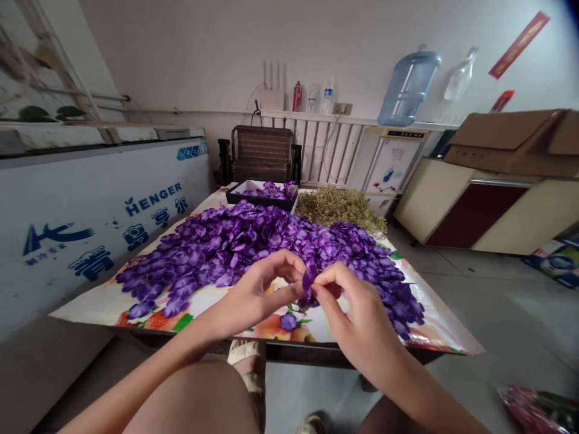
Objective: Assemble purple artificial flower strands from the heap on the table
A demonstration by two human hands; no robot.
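The left hand (pixel 256 291) and right hand (pixel 357 307) meet above the worktop (pixel 307 354), both partly closed, their fingertips gathered on a single purple fabric blossom (pixel 309 280). The right thumb and forefinger pinch it from below and the side, while the left fingers curl over in a loose ring and reach its upper edge; exactly how much of it each hand has is hidden by the fingers. The blossom sits just in front of the heap of purple fabric blossoms (pixel 248 247), which spreads across the fruit-printed cover (pixel 434 331) on the worktop. It should weigh almost nothing and feel soft and limp, with thin petals that fold easily and may catch on their neighbours in the heap. The firmest place to take hold looks like the gathered centre, since the petal edges would bend under a pinch. A loose blossom (pixel 288 321) lies on the cover just in front of the heap, a black tray (pixel 261 202) holding more blossoms stands beyond it, and a mound of dried yellow-green sprigs (pixel 339 208) lies beside its far right side.
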